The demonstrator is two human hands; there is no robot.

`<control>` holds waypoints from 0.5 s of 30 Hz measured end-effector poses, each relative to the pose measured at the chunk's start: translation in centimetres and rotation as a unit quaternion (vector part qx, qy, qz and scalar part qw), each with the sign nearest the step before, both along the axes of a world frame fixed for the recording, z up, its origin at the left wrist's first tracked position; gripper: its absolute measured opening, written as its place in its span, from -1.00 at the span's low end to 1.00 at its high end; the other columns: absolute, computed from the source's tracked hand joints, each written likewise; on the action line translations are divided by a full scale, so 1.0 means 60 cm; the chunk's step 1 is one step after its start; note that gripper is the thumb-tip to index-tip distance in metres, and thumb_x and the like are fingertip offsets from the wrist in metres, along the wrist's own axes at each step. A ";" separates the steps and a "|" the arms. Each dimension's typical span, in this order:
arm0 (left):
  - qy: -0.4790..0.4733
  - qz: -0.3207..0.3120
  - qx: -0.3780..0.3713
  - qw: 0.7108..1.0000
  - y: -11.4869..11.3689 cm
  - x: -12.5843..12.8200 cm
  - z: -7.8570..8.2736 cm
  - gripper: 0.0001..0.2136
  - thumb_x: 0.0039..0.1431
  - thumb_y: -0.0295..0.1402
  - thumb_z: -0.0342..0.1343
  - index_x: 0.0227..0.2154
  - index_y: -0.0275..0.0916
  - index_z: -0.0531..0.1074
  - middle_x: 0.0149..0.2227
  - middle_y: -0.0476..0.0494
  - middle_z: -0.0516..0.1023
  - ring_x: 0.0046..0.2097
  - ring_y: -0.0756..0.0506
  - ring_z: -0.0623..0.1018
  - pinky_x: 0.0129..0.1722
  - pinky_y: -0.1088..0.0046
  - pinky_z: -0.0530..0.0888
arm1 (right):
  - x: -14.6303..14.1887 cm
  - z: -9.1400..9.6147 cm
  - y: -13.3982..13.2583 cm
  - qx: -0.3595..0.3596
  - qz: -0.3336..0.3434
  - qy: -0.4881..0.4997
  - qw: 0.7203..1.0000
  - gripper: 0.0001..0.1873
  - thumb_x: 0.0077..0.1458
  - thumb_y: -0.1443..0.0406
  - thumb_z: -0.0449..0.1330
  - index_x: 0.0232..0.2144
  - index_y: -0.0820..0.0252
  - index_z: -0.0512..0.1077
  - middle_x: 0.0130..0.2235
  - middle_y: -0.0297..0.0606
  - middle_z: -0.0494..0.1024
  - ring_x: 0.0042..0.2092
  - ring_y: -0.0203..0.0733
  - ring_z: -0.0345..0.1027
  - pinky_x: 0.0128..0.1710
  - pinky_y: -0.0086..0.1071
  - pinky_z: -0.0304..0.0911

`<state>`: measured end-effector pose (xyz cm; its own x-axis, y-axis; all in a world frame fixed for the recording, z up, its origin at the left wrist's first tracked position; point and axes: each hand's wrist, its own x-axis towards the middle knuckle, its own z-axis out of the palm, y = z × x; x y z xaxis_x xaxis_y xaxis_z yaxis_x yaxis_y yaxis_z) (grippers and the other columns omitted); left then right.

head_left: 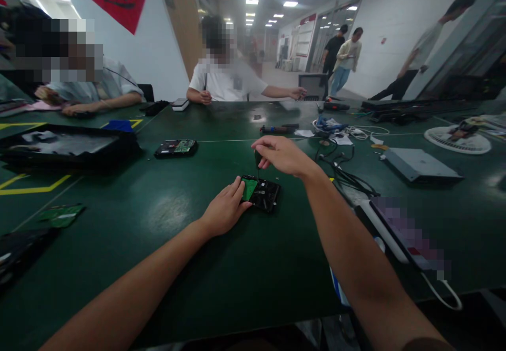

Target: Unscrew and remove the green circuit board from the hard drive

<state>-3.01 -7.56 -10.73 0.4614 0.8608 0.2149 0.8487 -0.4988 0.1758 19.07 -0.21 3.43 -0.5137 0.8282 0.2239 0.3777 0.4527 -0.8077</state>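
Bare forearms (363, 240) reached across the green bench (245, 277), where the left hand (224, 206) held down a hard disk drive (269, 198) and the right hand (281, 153), set apart, pinched an upright screwdriver (258, 158) above it. Loose screws (277, 178) beside the drive suggested to me unfastening partly done; its green circuit board (248, 188) was not yet off.

The black hard drive (269, 195) lay flat on the green worktop (253, 272), a green circuit board (249, 188) showing at its left part. The dark screwdriver (258, 160) stood nearly upright above it, its thin shaft pointing down to the drive.
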 end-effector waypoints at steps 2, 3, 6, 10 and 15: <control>0.001 0.000 -0.001 1.000 0.000 0.000 0.000 -0.30 0.45 0.01 -0.18 0.41 -0.47 0.05 0.46 -0.55 -0.03 0.42 -0.37 0.20 0.37 0.08 0.21 | 0.002 0.002 0.000 0.006 -0.004 -0.011 1.000 -0.75 0.34 0.21 0.09 -0.08 0.15 0.50 -0.38 -0.26 0.58 -0.37 -0.23 0.49 -0.35 -0.37 0.37; 0.002 0.000 -0.001 1.000 0.000 0.000 0.000 -0.30 0.45 0.01 -0.19 0.41 -0.48 0.05 0.45 -0.55 -0.02 0.42 -0.37 0.19 0.37 0.09 0.21 | 0.002 0.003 0.000 0.019 -0.011 -0.019 1.000 -0.76 0.33 0.20 0.10 -0.09 0.14 0.51 -0.35 -0.26 0.59 -0.36 -0.23 0.48 -0.35 -0.37 0.35; 0.001 0.001 -0.003 1.000 0.000 0.000 0.001 -0.30 0.45 0.01 -0.19 0.40 -0.48 0.05 0.45 -0.55 -0.02 0.42 -0.37 0.19 0.37 0.09 0.21 | 0.002 0.007 -0.003 0.061 -0.045 -0.039 0.996 -0.79 0.28 0.18 0.16 -0.22 0.16 0.53 -0.28 -0.24 0.60 -0.33 -0.23 0.46 -0.34 -0.36 0.32; 0.000 0.002 0.000 1.000 0.001 0.000 -0.001 -0.30 0.45 0.02 -0.18 0.40 -0.46 0.07 0.45 -0.54 -0.02 0.41 -0.38 0.21 0.37 0.08 0.22 | -0.001 0.009 -0.007 0.059 -0.067 -0.047 0.995 -0.82 0.25 0.19 0.18 -0.27 0.17 0.50 -0.28 -0.24 0.61 -0.42 -0.28 0.44 -0.38 -0.36 0.29; -0.002 0.001 0.004 1.000 0.002 -0.001 -0.003 -0.31 0.45 0.01 -0.17 0.40 -0.47 0.06 0.45 -0.55 -0.01 0.42 -0.37 0.19 0.37 0.07 0.22 | -0.004 0.004 -0.003 0.033 -0.029 -0.018 0.999 -0.73 0.35 0.15 0.07 -0.21 0.17 0.49 -0.37 -0.26 0.58 -0.41 -0.27 0.47 -0.38 -0.38 0.33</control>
<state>-3.04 -7.43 -10.93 0.4588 0.8599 0.2235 0.8491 -0.4985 0.1749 18.84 -0.37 3.67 -0.4748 0.8404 0.2612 0.4335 0.4816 -0.7616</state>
